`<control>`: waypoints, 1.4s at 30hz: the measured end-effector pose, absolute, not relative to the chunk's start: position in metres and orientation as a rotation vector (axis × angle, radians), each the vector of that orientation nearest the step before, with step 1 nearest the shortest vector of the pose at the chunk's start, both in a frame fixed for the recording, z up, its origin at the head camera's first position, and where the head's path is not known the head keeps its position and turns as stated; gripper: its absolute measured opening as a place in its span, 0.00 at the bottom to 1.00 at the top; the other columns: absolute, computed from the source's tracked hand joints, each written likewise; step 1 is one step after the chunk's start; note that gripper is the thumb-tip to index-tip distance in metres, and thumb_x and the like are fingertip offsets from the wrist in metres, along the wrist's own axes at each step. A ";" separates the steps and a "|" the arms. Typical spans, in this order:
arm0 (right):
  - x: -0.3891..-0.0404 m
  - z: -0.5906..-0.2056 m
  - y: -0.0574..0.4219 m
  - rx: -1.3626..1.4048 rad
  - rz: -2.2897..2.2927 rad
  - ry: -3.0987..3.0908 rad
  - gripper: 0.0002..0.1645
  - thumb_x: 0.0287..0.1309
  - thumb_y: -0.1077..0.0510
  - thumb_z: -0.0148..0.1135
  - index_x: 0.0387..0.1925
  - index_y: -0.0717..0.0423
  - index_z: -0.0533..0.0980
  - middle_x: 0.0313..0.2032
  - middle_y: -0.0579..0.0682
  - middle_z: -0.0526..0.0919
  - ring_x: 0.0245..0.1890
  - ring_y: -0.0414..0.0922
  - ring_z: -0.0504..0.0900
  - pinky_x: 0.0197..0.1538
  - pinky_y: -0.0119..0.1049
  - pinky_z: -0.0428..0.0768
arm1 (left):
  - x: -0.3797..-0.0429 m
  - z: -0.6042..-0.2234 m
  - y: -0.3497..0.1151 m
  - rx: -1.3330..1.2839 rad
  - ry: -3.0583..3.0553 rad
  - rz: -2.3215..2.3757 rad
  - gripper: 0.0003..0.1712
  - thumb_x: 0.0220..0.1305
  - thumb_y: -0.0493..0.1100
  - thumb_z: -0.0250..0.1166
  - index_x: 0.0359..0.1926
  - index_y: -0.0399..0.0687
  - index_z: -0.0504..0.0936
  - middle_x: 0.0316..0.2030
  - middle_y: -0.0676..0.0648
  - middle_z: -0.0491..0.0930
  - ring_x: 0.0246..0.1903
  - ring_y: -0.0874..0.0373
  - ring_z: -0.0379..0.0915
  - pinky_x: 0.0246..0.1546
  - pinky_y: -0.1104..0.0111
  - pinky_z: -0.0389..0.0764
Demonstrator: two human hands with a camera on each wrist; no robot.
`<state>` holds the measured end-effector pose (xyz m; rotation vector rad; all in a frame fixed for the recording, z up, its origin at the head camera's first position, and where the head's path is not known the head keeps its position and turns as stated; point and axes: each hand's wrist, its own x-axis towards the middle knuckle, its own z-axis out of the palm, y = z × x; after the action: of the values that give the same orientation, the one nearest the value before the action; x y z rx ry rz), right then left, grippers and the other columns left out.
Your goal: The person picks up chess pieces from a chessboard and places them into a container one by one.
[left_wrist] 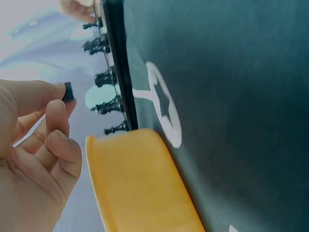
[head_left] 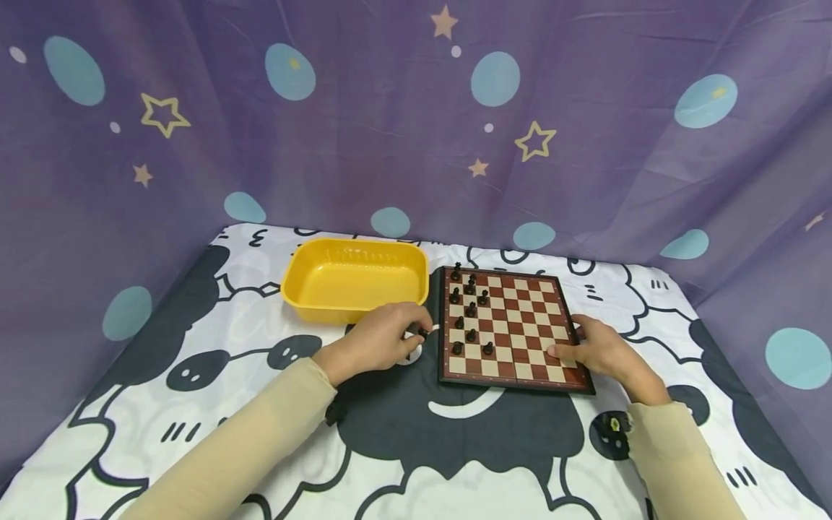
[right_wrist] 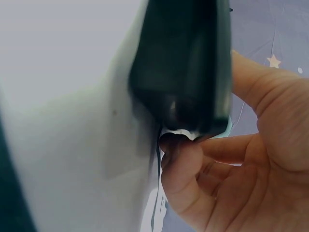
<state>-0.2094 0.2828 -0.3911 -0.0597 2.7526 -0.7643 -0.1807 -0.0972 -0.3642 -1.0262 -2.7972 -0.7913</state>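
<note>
Between the thumb and fingertips of my left hand [head_left: 383,338] is a small black chess piece [left_wrist: 69,92], mostly covered by the fingers. That hand is just left of a brown-and-cream chessboard [head_left: 533,310], in front of a yellow plastic tub [head_left: 357,285]. Several black chess pieces [head_left: 471,309] stand upright on the board's left columns; the right half bears none. My right hand [head_left: 601,350] grips the board's right edge, with the thumb lying on top. From the right wrist view, the board's dark side [right_wrist: 183,58] sits between thumb and fingers.
A black-and-white cartoon cloth [head_left: 390,484] covers the table. The tub touches or nearly touches the board's left side; the exact gap is hard to tell. Behind the table hangs a purple curtain [head_left: 403,144] with stars and pale blue ovals.
</note>
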 end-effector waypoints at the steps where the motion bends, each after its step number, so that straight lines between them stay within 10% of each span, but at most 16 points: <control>1: -0.210 -0.391 0.283 -0.060 -0.762 2.755 0.57 0.48 0.37 0.70 0.64 0.73 0.58 0.46 0.66 0.76 0.40 0.53 0.77 0.44 0.47 0.74 | -0.182 -0.363 -0.098 -1.018 -2.788 -0.802 0.10 0.59 0.37 0.66 0.42 0.48 0.81 0.39 0.53 0.80 0.40 0.56 0.76 0.45 0.64 0.76; 42: -0.210 -0.392 0.283 -0.018 -0.725 2.733 0.62 0.45 0.33 0.70 0.64 0.74 0.56 0.48 0.68 0.74 0.42 0.56 0.75 0.45 0.50 0.73 | -0.276 -0.368 -0.124 -0.653 -2.876 -0.930 0.11 0.60 0.38 0.65 0.45 0.43 0.81 0.38 0.50 0.79 0.34 0.55 0.73 0.39 0.65 0.75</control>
<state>-0.2101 0.2831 -0.3919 -0.0180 2.7327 -0.7254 -0.2763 -0.1244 -0.3675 -0.6530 -2.8760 -0.9304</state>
